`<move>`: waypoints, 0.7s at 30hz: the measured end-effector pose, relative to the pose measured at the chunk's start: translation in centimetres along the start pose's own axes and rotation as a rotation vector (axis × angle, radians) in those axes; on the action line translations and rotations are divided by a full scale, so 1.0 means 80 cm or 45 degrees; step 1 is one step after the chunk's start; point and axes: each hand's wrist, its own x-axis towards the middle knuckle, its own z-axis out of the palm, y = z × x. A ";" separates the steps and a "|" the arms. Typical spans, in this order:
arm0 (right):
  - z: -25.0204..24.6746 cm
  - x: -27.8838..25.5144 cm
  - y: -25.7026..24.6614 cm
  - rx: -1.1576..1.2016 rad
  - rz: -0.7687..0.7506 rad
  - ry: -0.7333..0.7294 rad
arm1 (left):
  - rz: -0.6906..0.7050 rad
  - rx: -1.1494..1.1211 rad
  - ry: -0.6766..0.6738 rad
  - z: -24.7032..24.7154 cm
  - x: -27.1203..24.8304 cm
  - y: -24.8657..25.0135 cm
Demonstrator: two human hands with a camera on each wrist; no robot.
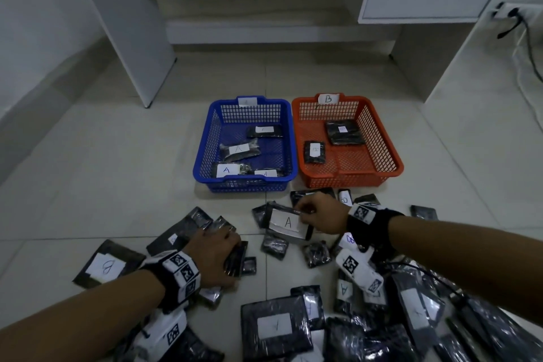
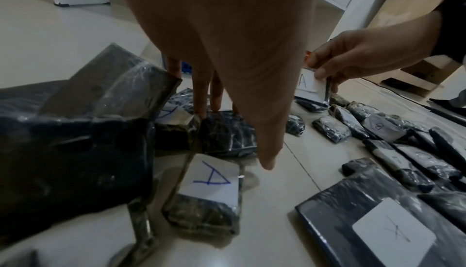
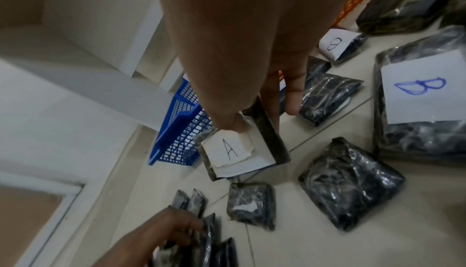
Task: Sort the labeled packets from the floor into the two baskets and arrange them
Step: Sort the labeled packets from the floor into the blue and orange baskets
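My right hand (image 1: pixel 299 211) (image 3: pixel 262 115) pinches the edge of a flat black packet labelled A (image 1: pixel 286 223) (image 3: pixel 227 151), raised on its edge just in front of the baskets. The blue basket (image 1: pixel 202 156) holds several A packets. The orange basket marked B (image 1: pixel 390 150) holds two dark packets. My left hand (image 1: pixel 232 258) (image 2: pixel 234 137) reaches down among the packets at the left. Its straight fingers (image 2: pixel 201 109) touch a dark wrapped packet (image 2: pixel 227 137) (image 1: pixel 236 258), and the thumb hangs free over the tile.
Several black packets with white labels lie scattered over the tiled floor around both hands, including a large one (image 1: pixel 274 329) near me and a B packet (image 1: pixel 107 266) at the left. White cabinet panels (image 1: pixel 141 53) stand behind the baskets. A cable (image 1: pixel 529 47) hangs at the right wall.
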 end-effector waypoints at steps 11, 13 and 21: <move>-0.009 -0.020 -0.015 0.642 0.259 -0.051 | 0.161 -0.001 0.243 -0.027 -0.008 0.002; -0.010 -0.023 -0.016 0.742 0.283 -0.037 | 0.136 -0.096 0.363 -0.034 -0.010 0.002; -0.018 -0.026 -0.009 0.857 0.346 0.000 | -0.251 -1.533 0.465 -0.074 -0.016 0.013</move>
